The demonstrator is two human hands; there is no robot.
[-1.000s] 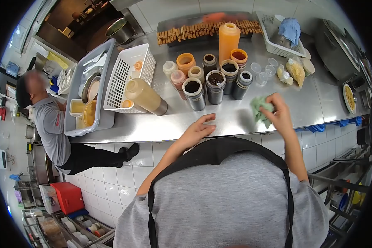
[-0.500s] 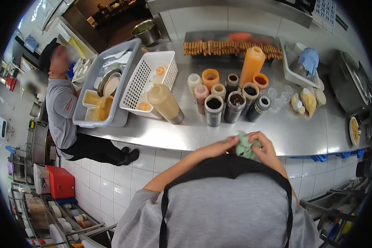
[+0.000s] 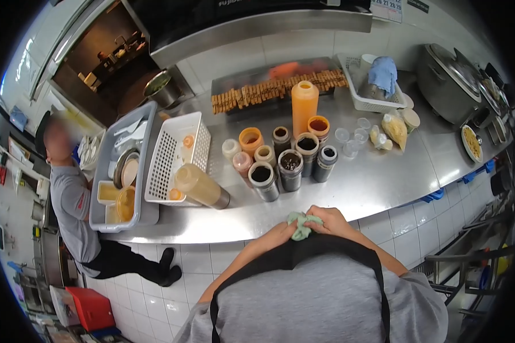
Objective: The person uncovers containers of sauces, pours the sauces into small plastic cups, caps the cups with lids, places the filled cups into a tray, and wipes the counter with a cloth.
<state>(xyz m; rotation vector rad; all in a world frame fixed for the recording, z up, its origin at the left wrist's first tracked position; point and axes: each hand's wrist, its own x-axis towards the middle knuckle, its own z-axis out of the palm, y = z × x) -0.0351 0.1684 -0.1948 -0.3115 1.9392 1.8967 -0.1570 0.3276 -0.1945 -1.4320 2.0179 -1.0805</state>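
Observation:
A crumpled pale green cloth is bunched between my two hands, close to my apron at the counter's front edge. My left hand closes on its left side. On the other side, my right hand has its fingers wrapped around the cloth. Beyond the hands stands a group of uncapped sauce bottles, among them a dark one, another dark one and a tall orange one. To their left, a tan sauce bottle stands by the white basket.
A white perforated basket and a grey tub of containers stand on the left of the steel counter. Bundled wooden sticks line the back. A large cooker sits at the right. A co-worker stands at left.
My view has turned, so the counter items appear shifted left. My hands have drawn closer together, and the cloth is bunched tighter between them.

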